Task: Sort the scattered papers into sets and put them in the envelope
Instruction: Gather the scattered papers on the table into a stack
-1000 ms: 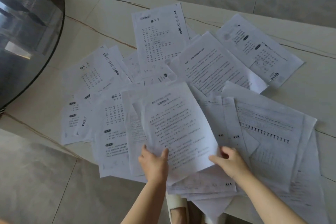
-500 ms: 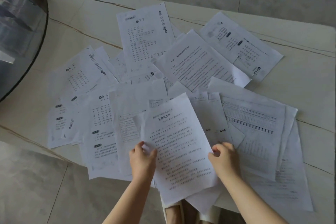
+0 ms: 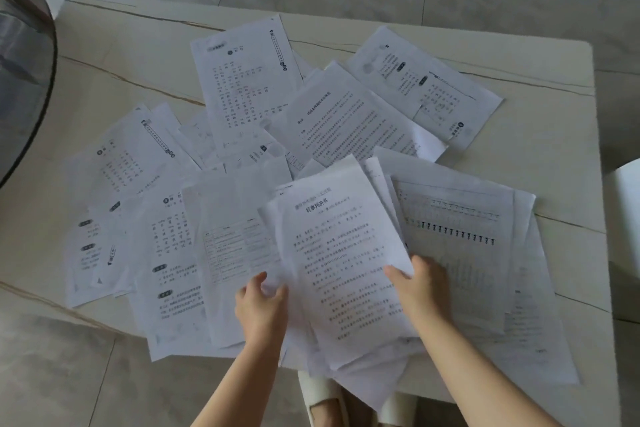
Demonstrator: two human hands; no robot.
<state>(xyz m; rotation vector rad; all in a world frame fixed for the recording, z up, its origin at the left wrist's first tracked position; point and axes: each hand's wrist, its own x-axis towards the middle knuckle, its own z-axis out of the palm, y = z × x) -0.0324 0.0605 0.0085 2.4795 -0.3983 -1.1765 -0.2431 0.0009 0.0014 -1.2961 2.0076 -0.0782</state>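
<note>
Papers [image 3: 242,80] strewn over table [image 3: 540,135]; glass top [image 3: 24,73] far left.

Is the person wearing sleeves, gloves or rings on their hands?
No. Both forearms are bare right to the bottom edge of the picture, so no sleeves show. The left hand and the right hand have no gloves, and no ring, watch or bracelet can be seen.

White printed papers [image 3: 242,80] lie scattered and overlapping across the desk [image 3: 540,156], some hanging over its near edge. One text sheet [image 3: 343,263] lies on top, tilted, near the front.
</note>
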